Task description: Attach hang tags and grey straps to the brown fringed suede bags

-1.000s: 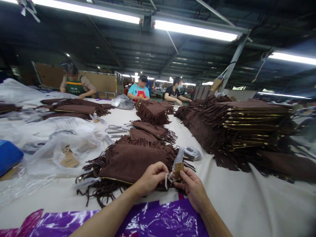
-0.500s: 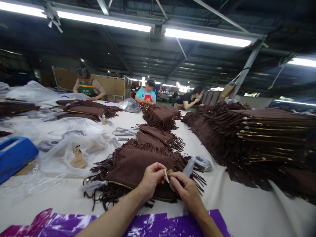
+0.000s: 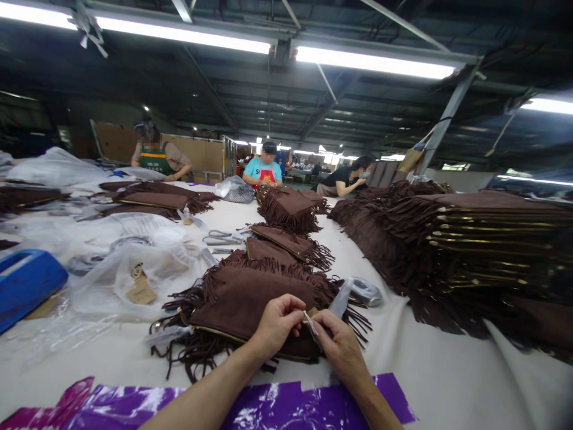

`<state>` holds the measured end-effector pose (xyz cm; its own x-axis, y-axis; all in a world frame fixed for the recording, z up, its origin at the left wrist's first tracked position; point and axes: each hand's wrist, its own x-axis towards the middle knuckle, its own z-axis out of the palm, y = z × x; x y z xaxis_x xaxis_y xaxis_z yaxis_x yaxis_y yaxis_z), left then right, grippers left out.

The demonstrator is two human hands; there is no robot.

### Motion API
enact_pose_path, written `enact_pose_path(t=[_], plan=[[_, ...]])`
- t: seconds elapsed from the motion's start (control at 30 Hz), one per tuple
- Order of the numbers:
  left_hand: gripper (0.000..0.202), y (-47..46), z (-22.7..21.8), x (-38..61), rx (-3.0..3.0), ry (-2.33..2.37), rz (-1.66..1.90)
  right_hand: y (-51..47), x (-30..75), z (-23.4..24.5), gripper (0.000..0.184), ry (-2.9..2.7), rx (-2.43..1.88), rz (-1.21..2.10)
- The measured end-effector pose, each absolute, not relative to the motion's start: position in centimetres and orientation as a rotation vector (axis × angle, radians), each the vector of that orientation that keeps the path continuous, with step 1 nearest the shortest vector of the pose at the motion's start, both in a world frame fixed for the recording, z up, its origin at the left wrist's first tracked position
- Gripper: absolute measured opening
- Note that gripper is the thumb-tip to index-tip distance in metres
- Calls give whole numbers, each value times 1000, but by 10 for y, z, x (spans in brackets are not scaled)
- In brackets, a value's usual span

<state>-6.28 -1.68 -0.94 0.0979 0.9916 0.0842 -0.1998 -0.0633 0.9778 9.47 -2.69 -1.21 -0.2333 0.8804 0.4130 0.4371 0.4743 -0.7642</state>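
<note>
Just above the near edge of a dark brown fringed bag [image 3: 253, 295], my two hands meet with fingertips pinched. A thin white string [image 3: 310, 323] runs between them. My left hand [image 3: 281, 322] is closed on its upper end, while the fingers of my right hand [image 3: 336, 337] close around its lower part. Part of a small tan tag [image 3: 313, 312] shows behind the string, mostly hidden by my right fingers. The bag lies flat, its gold zipper facing me and its fringe spread to both sides.
Tall stacks of brown fringed bags [image 3: 487, 239] stand at the right. Scissors [image 3: 221, 237], clear plastic bags [image 3: 125, 280] and a blue holder [image 3: 31, 283] lie on the left. Purple plastic [image 3: 277, 406] covers the near edge. Several people work across the table.
The white string has tilted and now shows longer between my fingers. The tan tag is more covered by my right hand. Both hands stay over the bag's near edge.
</note>
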Motion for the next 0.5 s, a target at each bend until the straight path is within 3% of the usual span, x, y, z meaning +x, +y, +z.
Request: enact_pose_path(t=[0.33, 0.5], plan=[[27, -17, -11, -69, 1349, 949, 1209, -26, 103, -16, 30, -1823, -1156, 633], [29, -19, 1, -80, 1527, 1024, 869, -20, 108, -25, 30, -1748, -1221, 562]])
